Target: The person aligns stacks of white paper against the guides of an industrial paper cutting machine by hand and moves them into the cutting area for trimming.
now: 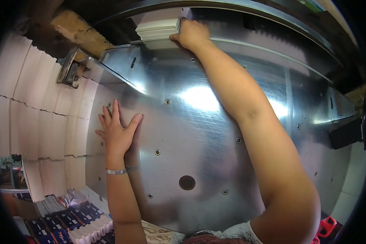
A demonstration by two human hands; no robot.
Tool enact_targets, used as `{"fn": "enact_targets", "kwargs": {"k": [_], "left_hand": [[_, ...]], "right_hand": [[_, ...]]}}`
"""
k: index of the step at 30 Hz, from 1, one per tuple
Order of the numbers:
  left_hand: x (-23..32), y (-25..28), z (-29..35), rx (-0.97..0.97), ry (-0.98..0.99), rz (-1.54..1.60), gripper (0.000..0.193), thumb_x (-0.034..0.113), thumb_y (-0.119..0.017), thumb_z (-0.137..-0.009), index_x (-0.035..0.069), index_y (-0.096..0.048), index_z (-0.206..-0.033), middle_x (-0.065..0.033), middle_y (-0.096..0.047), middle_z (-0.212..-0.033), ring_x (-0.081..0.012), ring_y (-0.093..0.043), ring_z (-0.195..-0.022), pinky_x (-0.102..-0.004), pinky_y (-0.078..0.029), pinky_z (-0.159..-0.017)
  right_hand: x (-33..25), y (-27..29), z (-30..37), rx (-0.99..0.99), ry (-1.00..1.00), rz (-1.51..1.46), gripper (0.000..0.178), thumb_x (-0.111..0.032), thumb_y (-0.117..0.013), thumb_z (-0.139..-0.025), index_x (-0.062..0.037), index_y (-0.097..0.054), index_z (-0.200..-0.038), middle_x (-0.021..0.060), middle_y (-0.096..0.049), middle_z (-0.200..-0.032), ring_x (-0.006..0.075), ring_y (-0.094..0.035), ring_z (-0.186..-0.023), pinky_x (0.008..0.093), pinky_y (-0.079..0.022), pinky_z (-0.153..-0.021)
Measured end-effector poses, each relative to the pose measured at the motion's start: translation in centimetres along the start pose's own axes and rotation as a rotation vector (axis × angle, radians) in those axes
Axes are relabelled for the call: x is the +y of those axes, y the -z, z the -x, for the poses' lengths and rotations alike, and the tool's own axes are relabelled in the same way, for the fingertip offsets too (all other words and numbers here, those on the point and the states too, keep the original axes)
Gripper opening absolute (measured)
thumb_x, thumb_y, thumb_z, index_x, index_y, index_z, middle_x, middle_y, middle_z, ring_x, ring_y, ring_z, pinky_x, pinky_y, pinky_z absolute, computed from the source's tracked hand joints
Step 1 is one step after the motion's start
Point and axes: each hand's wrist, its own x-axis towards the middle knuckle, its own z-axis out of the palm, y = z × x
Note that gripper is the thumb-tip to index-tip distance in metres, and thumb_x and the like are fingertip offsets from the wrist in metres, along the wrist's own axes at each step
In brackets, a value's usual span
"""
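Note:
My left hand [118, 129] lies on the left part of a shiny metal table [199, 138], fingers spread, holding nothing. A metal bracelet [116, 171] circles that wrist. My right arm stretches to the far side, where my right hand [194, 33] closes on the right edge of a stack of white paper blocks [157, 29]. The thumb shows at the stack's near corner; the other fingers are partly hidden behind the hand. This stack lies below a dark crossbar [215, 6], at the back edge of the table.
Tall piles of cut paper [40, 105] line the left side. A metal side guide [114, 73] juts over the table at back left, another guide [337, 107] at right. Dark-covered books [65, 221] sit at lower left. Something red [326, 227] shows at lower right.

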Motion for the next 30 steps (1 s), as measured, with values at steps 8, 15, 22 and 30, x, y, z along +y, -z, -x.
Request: {"fn": "enact_targets", "kwargs": {"k": [8,15,22,30], "left_hand": [[0.1,-0.1,0.2,-0.005,0.002,-0.012,0.100,0.071,-0.066,-0.090,0.023,-0.027,-0.168,-0.0260,-0.015,-0.174,-0.0485,-0.007,-0.161,-0.0754,0.000,-0.121],[0.2,0.0,0.1,0.002,-0.009,-0.005,0.101,0.072,-0.066,-0.090,0.023,-0.026,-0.168,-0.0264,-0.014,-0.174,-0.0484,-0.007,-0.161,-0.0759,-0.001,-0.121],[0.0,-0.1,0.2,0.013,-0.014,0.023,0.102,0.072,-0.068,-0.088,0.022,-0.028,-0.168,-0.0277,-0.014,-0.173,-0.0486,-0.007,-0.161,-0.0756,-0.001,-0.121],[0.4,0.1,0.4,0.014,-0.008,0.016,0.104,0.073,-0.069,-0.087,0.021,-0.030,-0.167,-0.0279,-0.014,-0.173,-0.0491,-0.006,-0.161,-0.0753,0.000,-0.121]], "right_hand": [[0.1,0.4,-0.3,-0.035,0.015,-0.065,0.080,-0.072,-0.067,-0.086,-0.0023,-0.070,-0.125,0.0232,-0.076,-0.113,0.0384,-0.072,-0.112,0.0549,-0.046,-0.107],[0.0,0.5,-0.5,0.012,-0.026,-0.056,0.078,-0.075,-0.062,-0.088,-0.0055,-0.075,-0.120,0.0187,-0.077,-0.113,0.0336,-0.073,-0.109,0.0512,-0.044,-0.107],[0.2,0.3,-0.6,0.032,-0.031,-0.094,0.081,-0.078,-0.064,-0.084,-0.0063,-0.074,-0.122,0.0189,-0.077,-0.112,0.0340,-0.073,-0.109,0.0510,-0.045,-0.107],[0.9,-0.3,-0.7,0.016,0.038,0.007,0.091,-0.078,-0.070,-0.078,-0.0021,-0.070,-0.128,0.0232,-0.077,-0.112,0.0383,-0.073,-0.109,0.0497,-0.049,-0.105]]}}
